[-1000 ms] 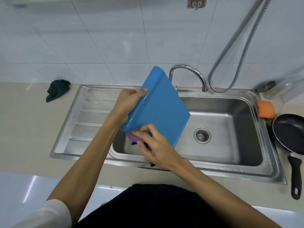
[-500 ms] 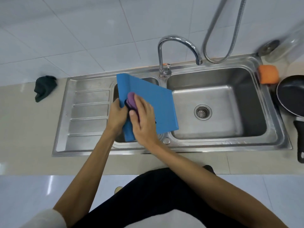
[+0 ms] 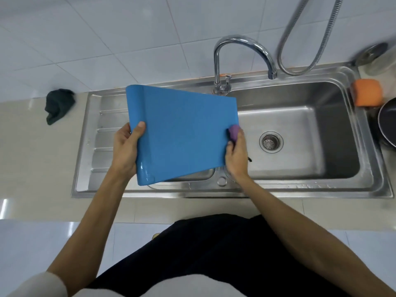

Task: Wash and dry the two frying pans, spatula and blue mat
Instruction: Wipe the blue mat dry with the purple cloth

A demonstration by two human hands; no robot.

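The blue mat (image 3: 182, 133) is held nearly flat above the small left basin of the steel sink (image 3: 321, 185). My left hand (image 3: 125, 150) grips its thick left edge, thumb on top. My right hand (image 3: 236, 156) grips a purple sponge (image 3: 234, 132) and presses it against the mat's right edge. One black frying pan (image 3: 388, 125) sits at the far right, cut off by the frame. The second pan and the spatula are not visible.
The tap (image 3: 240, 58) arches over the large right basin with its drain (image 3: 271, 142). A metal hose (image 3: 300, 39) hangs behind. An orange sponge (image 3: 367, 92) lies on the sink's right rim. A dark cloth (image 3: 59, 105) lies on the counter left of the draining board (image 3: 105, 138).
The mat has been turned flatter and wider across the sink. My right hand with the purple sponge has slid from the mat's left part to its right edge.
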